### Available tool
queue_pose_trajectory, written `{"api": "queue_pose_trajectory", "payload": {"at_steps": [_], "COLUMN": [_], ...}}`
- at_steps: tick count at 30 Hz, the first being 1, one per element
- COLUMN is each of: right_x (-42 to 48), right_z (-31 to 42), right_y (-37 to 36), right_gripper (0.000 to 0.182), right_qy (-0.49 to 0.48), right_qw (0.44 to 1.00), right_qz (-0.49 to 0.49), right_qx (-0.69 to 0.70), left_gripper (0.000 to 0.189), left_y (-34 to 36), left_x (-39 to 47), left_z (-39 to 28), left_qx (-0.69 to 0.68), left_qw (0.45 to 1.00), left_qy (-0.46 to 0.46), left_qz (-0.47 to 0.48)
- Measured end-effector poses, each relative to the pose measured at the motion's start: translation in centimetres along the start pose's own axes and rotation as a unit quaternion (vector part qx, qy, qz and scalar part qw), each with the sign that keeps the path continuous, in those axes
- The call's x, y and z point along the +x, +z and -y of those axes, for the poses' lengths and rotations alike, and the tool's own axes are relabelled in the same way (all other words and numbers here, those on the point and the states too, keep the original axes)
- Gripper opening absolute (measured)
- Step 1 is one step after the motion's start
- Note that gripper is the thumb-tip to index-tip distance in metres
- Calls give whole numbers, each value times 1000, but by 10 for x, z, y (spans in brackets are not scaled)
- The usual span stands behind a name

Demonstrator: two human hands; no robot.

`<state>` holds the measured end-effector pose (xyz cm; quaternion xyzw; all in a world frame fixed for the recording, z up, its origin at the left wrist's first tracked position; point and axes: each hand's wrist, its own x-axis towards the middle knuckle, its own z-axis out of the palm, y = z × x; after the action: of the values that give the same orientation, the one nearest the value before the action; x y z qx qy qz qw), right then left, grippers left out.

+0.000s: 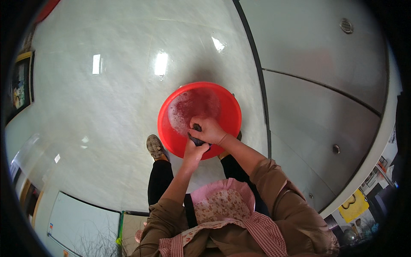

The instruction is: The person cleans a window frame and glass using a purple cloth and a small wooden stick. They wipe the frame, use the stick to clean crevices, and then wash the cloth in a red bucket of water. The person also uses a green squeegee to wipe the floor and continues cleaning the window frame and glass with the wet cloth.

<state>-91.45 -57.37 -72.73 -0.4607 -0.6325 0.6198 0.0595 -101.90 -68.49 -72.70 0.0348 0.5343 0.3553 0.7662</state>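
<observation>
A red plastic basin with soapy water stands on the floor between my feet. Over its near half, my left hand grips the lower end of a dark wet cloth. My right hand is closed round the cloth's upper part, just above the left one. The cloth is bunched up between both hands, and much of it is hidden by the fingers. White foam floats along the left side of the water.
Shiny pale floor tiles surround the basin. A shoe of mine is at its left. Grey cabinet doors run along the right, below a counter holding several items. A white panel with a handle is at lower left.
</observation>
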Motion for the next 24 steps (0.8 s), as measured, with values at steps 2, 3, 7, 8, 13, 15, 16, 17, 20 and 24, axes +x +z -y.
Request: {"api": "queue_pose_trajectory", "payload": {"at_steps": [2, 3, 7, 8, 13, 15, 16, 17, 20, 24], "right_x": [2, 3, -20, -30, -65, -73, -76, -75, -74, -86], "right_z": [7, 19, 81, 93, 130, 143, 154, 166, 194, 211], "right_y": [-1, -2, -17, -25, -79, -77, -73, -75, -83, -86], "right_gripper": [25, 29, 46, 52, 80, 82, 81, 76, 37, 11], "right_qy": [3, 3, -3, -5, 45, 11, 22, -4, -97, -75], "right_qw": [999, 999, 995, 998, 896, 853, 787, 798, 831, 920], "right_qz": [-9, -12, 32, 44, 143, 155, 190, 223, 302, 285], "right_qx": [-36, -51, -99, -43, 418, 498, 586, 560, 458, 257], "left_gripper": [45, 44, 44, 43, 60, 70, 78, 78, 70, 43], "left_y": [-4, -4, 11, 18, 48, 56, 62, 66, 74, 86], "left_x": [-9, -20, -52, -64, -123, -136, -142, -148, -161, -172], "left_z": [-17, -37, -55, -62, -99, -98, -101, -105, -114, -129], "left_qx": [-68, -118, -106, -88, -265, -358, -370, -355, -261, -86], "left_qw": [996, 989, 987, 989, 941, 880, 864, 868, 904, 980], "left_qy": [-35, -63, -87, -84, -94, -141, -156, -142, -69, -44], "left_qz": [37, 64, 78, 89, 189, 279, 304, 316, 331, 172]}}
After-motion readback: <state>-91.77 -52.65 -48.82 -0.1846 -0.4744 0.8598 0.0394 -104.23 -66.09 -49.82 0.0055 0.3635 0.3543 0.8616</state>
